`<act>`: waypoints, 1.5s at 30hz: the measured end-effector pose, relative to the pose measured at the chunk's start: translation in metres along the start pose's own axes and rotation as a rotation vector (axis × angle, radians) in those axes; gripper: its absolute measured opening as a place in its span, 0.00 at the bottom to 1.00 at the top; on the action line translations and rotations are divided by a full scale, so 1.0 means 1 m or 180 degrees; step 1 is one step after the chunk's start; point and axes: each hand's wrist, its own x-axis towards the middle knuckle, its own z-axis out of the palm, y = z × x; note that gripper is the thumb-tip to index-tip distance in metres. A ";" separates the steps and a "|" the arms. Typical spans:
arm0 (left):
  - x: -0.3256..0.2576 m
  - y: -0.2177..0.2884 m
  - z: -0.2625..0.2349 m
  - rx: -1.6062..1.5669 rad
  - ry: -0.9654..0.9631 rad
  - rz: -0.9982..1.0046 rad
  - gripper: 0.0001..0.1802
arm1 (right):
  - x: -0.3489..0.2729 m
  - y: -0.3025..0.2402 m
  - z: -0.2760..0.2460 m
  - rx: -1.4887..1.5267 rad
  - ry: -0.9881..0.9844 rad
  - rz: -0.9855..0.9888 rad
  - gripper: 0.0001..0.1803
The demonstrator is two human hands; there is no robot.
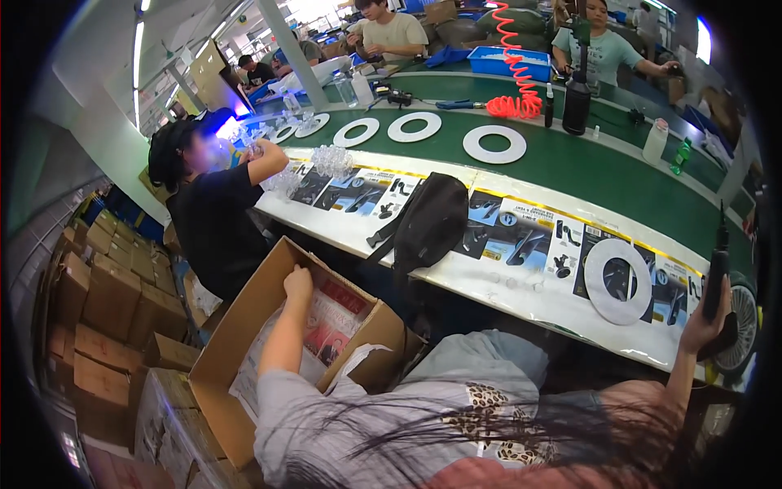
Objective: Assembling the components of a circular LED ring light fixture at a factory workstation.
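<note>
My left hand [299, 281] reaches down into an open cardboard box [236, 326] on my left. Its fingers are curled closed near the inner wall, and whatever they hold, if anything, is hidden. Inside the box lie red-and-white printed papers or packs [342, 300] and clear plastic. My right hand [704, 328], far to the right, is wrapped round a black electric screwdriver [718, 285] whose bit points up. Closest to that hand on the white worktop is a flat white ring [597, 277].
A black bag [432, 220] sits on the worktop over printed car-mount sheets [521, 232]. Beyond runs a green belt [423, 167] with more white rings [472, 144], a black bottle [576, 106] and a red coiled hose [515, 106]. Stacked cartons [122, 297] and a seated co-worker [216, 212] are left.
</note>
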 end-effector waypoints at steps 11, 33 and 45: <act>-0.013 -0.008 -0.018 -0.0598 -0.0035 -0.0318 0.11 | -0.008 0.001 0.016 0.0731 -0.0140 0.0442 0.25; 0.003 0.008 -0.027 0.0949 -0.1304 0.1209 0.12 | -0.003 -0.018 0.018 0.1042 -0.0098 0.0742 0.24; 0.003 0.011 -0.032 0.0498 -0.1040 0.1076 0.15 | 0.001 -0.021 0.018 0.0949 -0.0190 0.0641 0.25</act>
